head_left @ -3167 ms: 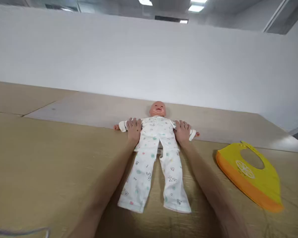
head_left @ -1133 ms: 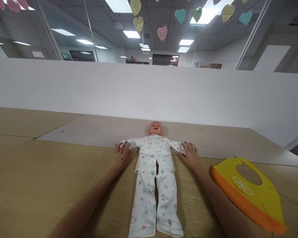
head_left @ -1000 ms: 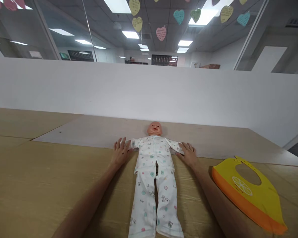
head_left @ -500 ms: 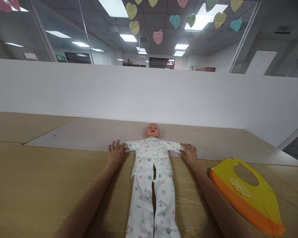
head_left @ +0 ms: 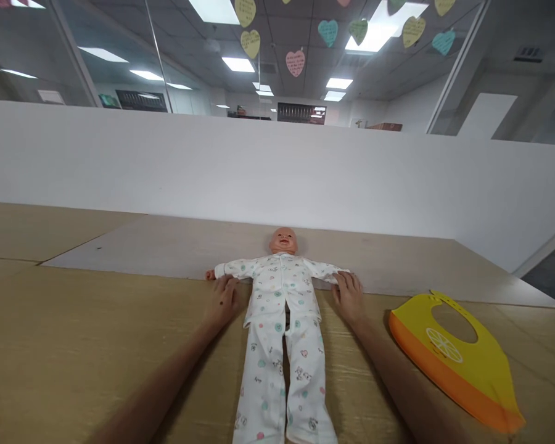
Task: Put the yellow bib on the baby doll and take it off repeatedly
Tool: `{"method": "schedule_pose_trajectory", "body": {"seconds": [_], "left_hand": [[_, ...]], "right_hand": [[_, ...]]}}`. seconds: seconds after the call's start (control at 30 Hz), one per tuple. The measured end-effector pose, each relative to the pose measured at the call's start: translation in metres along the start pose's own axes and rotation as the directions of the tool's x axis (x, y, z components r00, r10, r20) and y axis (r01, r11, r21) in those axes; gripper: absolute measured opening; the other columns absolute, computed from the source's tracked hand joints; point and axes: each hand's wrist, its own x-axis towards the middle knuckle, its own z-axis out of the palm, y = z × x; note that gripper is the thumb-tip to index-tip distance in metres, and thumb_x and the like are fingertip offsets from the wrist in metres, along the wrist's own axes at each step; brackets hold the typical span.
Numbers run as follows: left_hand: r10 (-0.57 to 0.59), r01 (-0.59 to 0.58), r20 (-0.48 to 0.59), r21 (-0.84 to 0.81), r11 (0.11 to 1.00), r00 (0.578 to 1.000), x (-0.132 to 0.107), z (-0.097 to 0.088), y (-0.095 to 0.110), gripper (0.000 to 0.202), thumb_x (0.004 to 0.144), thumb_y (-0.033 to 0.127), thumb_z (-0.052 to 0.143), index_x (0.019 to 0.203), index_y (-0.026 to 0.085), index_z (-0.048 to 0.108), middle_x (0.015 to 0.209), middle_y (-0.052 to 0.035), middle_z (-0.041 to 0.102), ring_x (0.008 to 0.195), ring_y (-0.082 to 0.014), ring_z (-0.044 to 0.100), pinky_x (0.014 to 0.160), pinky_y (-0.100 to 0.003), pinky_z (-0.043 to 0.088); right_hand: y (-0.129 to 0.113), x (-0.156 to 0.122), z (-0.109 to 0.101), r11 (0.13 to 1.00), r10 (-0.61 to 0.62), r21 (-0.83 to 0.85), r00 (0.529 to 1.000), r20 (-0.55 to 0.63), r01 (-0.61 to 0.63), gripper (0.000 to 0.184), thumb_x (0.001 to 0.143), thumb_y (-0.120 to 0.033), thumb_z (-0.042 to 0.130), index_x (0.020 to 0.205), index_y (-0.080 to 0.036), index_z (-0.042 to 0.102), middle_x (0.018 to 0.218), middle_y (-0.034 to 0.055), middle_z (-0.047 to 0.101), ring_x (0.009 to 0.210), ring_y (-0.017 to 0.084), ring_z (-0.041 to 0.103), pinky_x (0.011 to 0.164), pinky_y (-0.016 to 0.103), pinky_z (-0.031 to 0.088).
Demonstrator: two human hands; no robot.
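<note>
Risks, as I judge them.
- Table: tan surface under a glossy, wrinkled film. Cloth could slide on it, so an uneven push from me could skew the doll.
- Doll: lies face-up along the middle of the table, head toward the white partition, arms out sideways. The loose pyjamas could bunch or ride up at the sleeves if my fingers drag.
- Bib: lies flat, apart from my right forearm on its outer side. A careless elbow sweep could knock it.

Hands.
- Left hand: palm down, fingers close together, tips touching the lower edge of one sleeve.
- Right hand: palm down, fingers loosely spread over the other cuff.
- Neither pinches anything that I can see.

Materials.
- Table: flat and hard, with a paler board toward the partition.
- Pyjamas: thin white cloth, small coloured prints, soft creases.
- Bib: rubbery-looking, yellow with an orange rim, rounded neck hole.
- Doll's head: smooth, round, plastic-looking.
</note>
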Motion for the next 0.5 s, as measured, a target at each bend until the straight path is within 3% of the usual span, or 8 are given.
{"method": "schedule_pose_trajectory", "body": {"seconds": [0.1, 0.27, 0.4, 0.5], "left_hand": [[0.023, -0.006, 0.14, -0.121, 0.993, 0.99, -0.016, -0.013, 0.02, 0.016, 0.09, 0.016, 0.039, 0.094, 0.018, 0.055, 0.085, -0.0069, 0.067, 0.073, -0.0182, 0.064, 0.066, -0.03, 0.05], [0.152, -0.082, 0.32, -0.221, 0.972, 0.935, -0.037, -0.042, 0.042, 0.016, 0.088, 0.015, 0.037, 0.087, 0.02, 0.052, 0.07, -0.0028, 0.065, 0.06, -0.0168, 0.062, 0.057, -0.027, 0.047], [0.203, -0.096, 0.347, -0.302, 0.949, 0.916, -0.048, -0.063, 0.049, 0.016, 0.085, 0.012, 0.038, 0.082, 0.022, 0.05, 0.068, -0.0019, 0.064, 0.057, -0.0163, 0.06, 0.053, -0.026, 0.047], [0.228, -0.135, 0.28, -0.316, 0.939, 0.933, -0.054, -0.071, 0.053, 0.025, 0.084, 0.01, 0.04, 0.101, 0.023, 0.054, 0.078, -0.003, 0.069, 0.062, -0.0166, 0.064, 0.056, -0.025, 0.051]], "right_hand": [[-0.015, -0.015, -0.012, 0.992, -0.06, 0.109, 0.998, 0.027, 0.057, 0.034, 0.09, -0.019, 0.039, 0.12, -0.013, 0.053, 0.121, 0.0124, 0.056, 0.116, 0.023, 0.046, 0.103, 0.044, 0.039], [-0.037, -0.042, -0.039, 0.963, -0.168, 0.236, 0.976, 0.138, 0.132, 0.028, 0.087, -0.014, 0.039, 0.111, -0.016, 0.053, 0.109, 0.0103, 0.06, 0.101, 0.021, 0.056, 0.086, 0.036, 0.051], [-0.05, -0.059, -0.056, 0.97, -0.157, 0.219, 0.962, 0.222, 0.107, 0.013, 0.083, -0.014, 0.039, 0.081, -0.02, 0.05, 0.081, 0.0063, 0.06, 0.072, 0.019, 0.059, 0.063, 0.034, 0.053], [-0.056, -0.068, -0.064, 0.966, -0.167, 0.236, 0.953, 0.252, 0.107, 0.012, 0.081, -0.015, 0.039, 0.081, -0.022, 0.049, 0.076, 0.0051, 0.06, 0.065, 0.02, 0.061, 0.055, 0.033, 0.053]]}}
